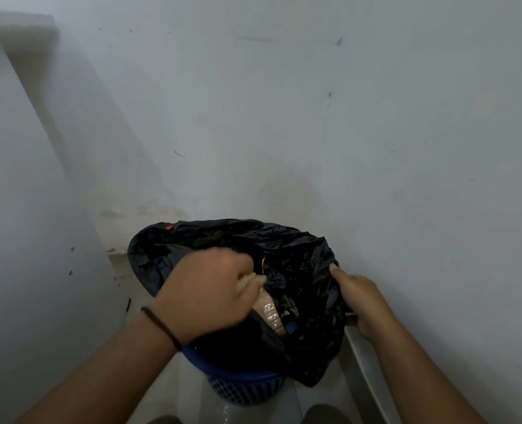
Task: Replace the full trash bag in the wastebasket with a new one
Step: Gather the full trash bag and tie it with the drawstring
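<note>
A blue perforated wastebasket (244, 390) stands on the floor in a corner, against a pale wall (284, 117). A black trash bag (299, 249) sits in it, its loose top bulging well above and over the rim, mouth facing up. Inside show a brownish bottle-like item (269, 313) lying aslant and dark crumpled rubbish. The left hand (204, 289), a dark band (162, 327) on its wrist, is clenched on the near edge of the bag. The right hand (360, 298) pinches the bag's right edge, fingers closed on the plastic
</note>
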`<state>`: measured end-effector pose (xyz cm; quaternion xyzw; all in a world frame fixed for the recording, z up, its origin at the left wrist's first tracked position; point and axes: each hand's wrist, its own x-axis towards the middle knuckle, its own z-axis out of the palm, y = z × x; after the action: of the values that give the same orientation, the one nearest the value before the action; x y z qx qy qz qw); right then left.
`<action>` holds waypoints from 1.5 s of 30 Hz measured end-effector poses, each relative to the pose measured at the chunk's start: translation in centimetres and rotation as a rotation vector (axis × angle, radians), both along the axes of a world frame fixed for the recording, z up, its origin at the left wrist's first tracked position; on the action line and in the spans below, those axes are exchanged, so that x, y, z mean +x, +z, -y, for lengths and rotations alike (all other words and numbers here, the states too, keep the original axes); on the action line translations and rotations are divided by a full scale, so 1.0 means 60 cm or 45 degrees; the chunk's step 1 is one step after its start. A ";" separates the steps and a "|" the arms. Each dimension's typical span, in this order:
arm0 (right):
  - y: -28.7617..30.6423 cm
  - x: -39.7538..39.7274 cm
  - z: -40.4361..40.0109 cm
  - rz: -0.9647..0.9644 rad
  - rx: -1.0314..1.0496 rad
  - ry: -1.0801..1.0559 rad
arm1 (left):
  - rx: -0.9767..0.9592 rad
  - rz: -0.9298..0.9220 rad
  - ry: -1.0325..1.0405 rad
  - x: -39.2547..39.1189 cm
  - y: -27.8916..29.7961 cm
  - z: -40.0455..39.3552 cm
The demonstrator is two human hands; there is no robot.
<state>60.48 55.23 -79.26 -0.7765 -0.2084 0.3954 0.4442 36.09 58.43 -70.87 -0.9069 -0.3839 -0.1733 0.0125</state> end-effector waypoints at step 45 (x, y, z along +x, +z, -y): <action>0.145 0.044 -0.149 0.920 0.063 0.449 | -0.292 0.059 -0.007 0.149 0.041 -0.251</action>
<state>63.11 64.19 -70.54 -0.8069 -0.4908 0.1619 0.2861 45.01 73.52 -68.42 -0.8992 -0.3990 -0.1491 -0.1004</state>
